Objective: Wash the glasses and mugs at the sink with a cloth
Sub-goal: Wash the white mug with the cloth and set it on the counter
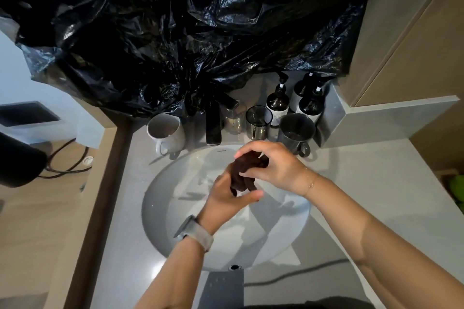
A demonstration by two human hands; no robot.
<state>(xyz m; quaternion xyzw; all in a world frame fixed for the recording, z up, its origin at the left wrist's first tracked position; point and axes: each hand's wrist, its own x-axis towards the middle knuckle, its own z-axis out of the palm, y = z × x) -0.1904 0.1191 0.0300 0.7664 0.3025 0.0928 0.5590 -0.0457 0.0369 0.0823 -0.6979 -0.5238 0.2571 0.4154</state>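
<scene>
Over the round white sink [180, 228], both hands hold a dark brown cloth [244, 173]. My left hand [226, 198] grips its lower end from below. My right hand [273, 165] closes over its upper end. Behind the basin stands a black faucet [213, 123]. Left of the faucet is a white mug [167, 130]. To its right stand a clear glass [234, 118], a smoked glass [258, 121] and a dark grey mug [296, 133].
Three dark pump bottles [277, 101] line the back right corner of the counter. A crumpled black plastic bag [188, 27] hangs over the wall behind the faucet. A wooden ledge [62, 195] with a black appliance and cables lies to the left. Grey counter [364, 183] extends right.
</scene>
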